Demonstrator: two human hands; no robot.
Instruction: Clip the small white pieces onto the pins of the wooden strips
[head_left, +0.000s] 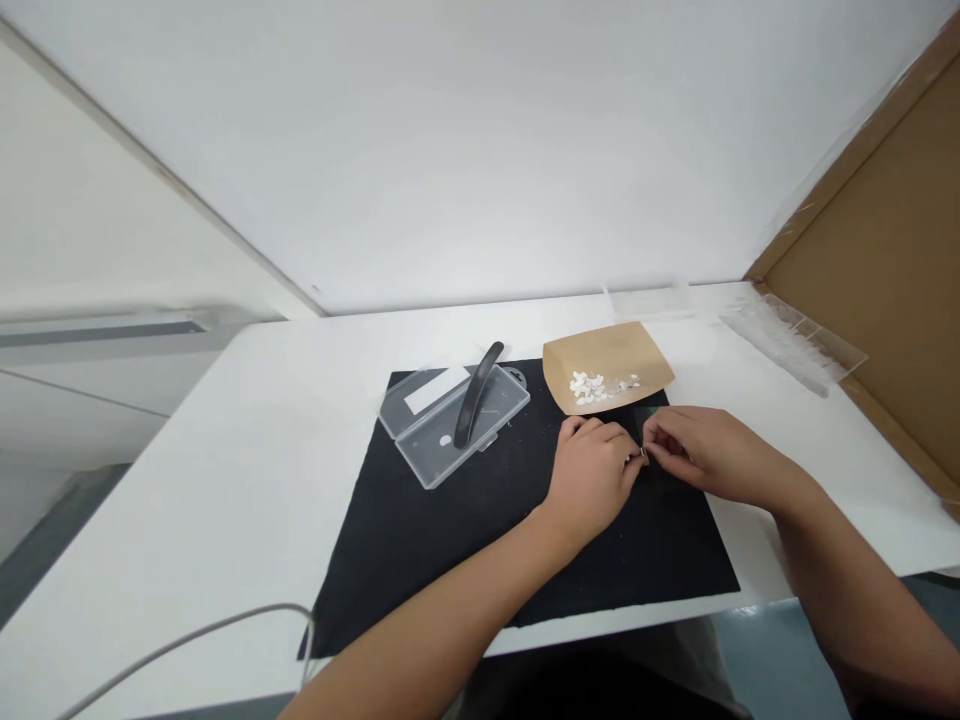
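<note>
On the near side of the paper tray (600,350), the left hand (592,470) and right hand (697,448) pinch a tiny pale piece (643,452), each grip narrow. White bits (589,388) lie inside the tray; left of it, an open plastic box (429,462).

Two hands (595,472) (697,450) — one paper tray (600,352), one clear case (431,458), one curved bar (476,395), one mat (420,530).

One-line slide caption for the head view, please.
Left hand and right hand meet at a tiny pale piece over a black mat, near a tan tray of white bits.
</note>
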